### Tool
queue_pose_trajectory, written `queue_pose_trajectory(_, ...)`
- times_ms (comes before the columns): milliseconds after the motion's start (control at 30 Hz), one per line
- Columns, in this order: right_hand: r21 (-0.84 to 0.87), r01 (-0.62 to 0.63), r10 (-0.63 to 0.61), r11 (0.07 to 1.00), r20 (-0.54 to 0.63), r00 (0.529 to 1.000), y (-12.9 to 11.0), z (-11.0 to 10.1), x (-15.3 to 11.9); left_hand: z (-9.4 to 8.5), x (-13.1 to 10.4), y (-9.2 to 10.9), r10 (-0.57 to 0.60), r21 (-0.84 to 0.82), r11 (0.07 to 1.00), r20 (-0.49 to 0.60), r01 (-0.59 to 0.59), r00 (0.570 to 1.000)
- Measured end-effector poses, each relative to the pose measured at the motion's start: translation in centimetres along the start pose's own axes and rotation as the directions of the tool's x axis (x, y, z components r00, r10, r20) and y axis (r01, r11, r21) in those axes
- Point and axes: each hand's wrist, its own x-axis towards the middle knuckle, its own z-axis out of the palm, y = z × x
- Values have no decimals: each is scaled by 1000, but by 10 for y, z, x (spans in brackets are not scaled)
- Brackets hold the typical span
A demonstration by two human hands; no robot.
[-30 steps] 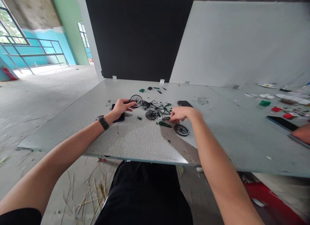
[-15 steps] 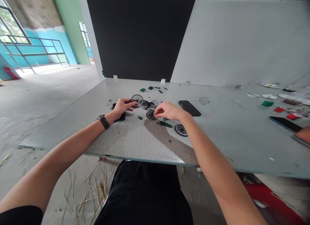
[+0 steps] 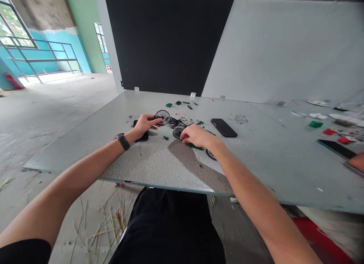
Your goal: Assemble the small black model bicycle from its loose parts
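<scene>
A small black model bicycle frame (image 3: 176, 122) with thin parts lies in front of me. My left hand (image 3: 146, 124) pinches a black spoked wheel (image 3: 162, 117), which stands on edge at the frame's left end. A second spoked wheel (image 3: 178, 133) lies just below the frame. At that wheel's right edge are the closed fingertips of my right hand (image 3: 195, 135); what they pinch is hidden. A dark green piece (image 3: 195, 146) shows under the right hand. Another wheel (image 3: 211, 154) is partly covered by my right forearm. A small green bit (image 3: 165, 138) lies nearer me.
A dark phone (image 3: 224, 127) lies to the right, and another phone (image 3: 142, 136) is under my left hand. Small green and black pieces (image 3: 178, 103) lie farther back. Another person's hand (image 3: 357, 161) is beside a tablet-like device (image 3: 337, 148) at the far right.
My right hand has shifted slightly toward me, from over the lower wheel's hub to its right edge. My left hand still holds its wheel. The camera view has shifted slightly.
</scene>
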Motion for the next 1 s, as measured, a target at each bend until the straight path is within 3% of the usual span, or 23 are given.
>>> queue_pose_trajectory(300,-62,22,-23,998,-23,999,13,8,5,2,-2,2,10,27,1000,14,-10,1000)
queue_pose_trajectory(800,-198,-36,29,979,-39,999,-7,6,-3,3,-3,4,11,41,999,3,-11,1000)
queue_pose_trajectory(900,-262,-54,47,964,-30,998,-13,5,-3,3,-2,4,42,139,989,-12,-40,999)
queue_pose_trajectory(1000,-321,-53,47,946,-25,999,-20,5,-4,1,-3,5,147,393,911,-36,-121,989)
